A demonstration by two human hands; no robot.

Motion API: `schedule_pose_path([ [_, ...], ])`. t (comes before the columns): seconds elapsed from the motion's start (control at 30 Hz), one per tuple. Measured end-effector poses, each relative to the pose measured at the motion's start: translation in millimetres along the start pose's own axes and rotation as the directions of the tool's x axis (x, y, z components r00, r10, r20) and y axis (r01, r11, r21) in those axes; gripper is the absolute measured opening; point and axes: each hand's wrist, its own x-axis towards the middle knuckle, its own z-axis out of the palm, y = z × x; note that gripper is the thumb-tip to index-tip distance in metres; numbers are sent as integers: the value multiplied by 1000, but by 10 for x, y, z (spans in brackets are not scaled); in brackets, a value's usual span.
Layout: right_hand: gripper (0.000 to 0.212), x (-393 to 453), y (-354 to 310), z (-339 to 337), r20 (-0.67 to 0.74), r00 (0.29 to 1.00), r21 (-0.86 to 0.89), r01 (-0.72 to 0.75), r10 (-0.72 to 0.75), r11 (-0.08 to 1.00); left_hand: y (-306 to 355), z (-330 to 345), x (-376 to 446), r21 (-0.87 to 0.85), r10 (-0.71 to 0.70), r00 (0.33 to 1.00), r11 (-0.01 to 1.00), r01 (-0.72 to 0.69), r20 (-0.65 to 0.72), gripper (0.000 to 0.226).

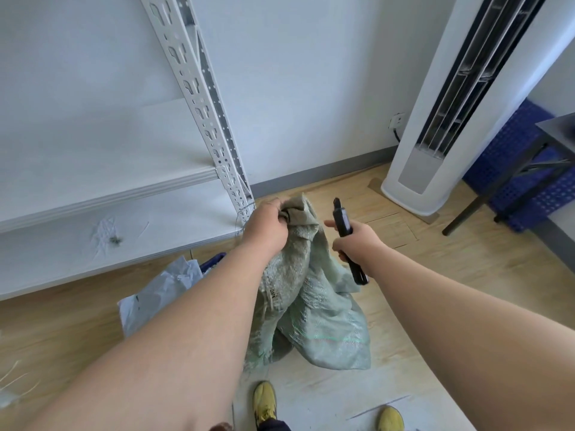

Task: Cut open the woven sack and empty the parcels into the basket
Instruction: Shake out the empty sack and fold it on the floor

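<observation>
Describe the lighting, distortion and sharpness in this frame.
Head view: even, soft daylight, faint shadows; wide-angle lens bends the shelf upright and tower fan, stretches the forearms; woven sack and black cutter fairly sharp, edges softer; no strong glare.

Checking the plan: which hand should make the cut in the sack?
Right. The right hand already grips the knife beside the sack, while the left hand holds up its bunched top.
</observation>
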Motion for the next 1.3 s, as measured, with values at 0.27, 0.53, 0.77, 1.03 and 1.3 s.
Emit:
schedule_pose_path([
  [0.27, 9, 108, 20, 111, -146, 988, 38, 50, -44, 998, -71, -169, 53, -30, -78, 994, 997, 77, -70, 47],
  [0.53, 24, 160, -42, 273, 29, 998, -45, -61, 62, 997, 111, -156, 122, -185, 23, 999, 982, -28, -26, 43],
  [0.77, 10, 353, -9, -29, -446, 848, 188, -225, 287, 956, -109, -275, 111, 166, -192, 972, 972, 169, 133, 36],
  [1.03, 23, 287, 110, -104, -558, 773, 157, -258, 301, 953, 4, -397, 109, 617, -355, 888, 780, 109, 291, 34],
  [1.3, 14, 269, 66, 153, -424, 894, -16, -167, 144, 986, 349, -531, 106, 750, -364, 858, 660, -37, 363, 22],
])
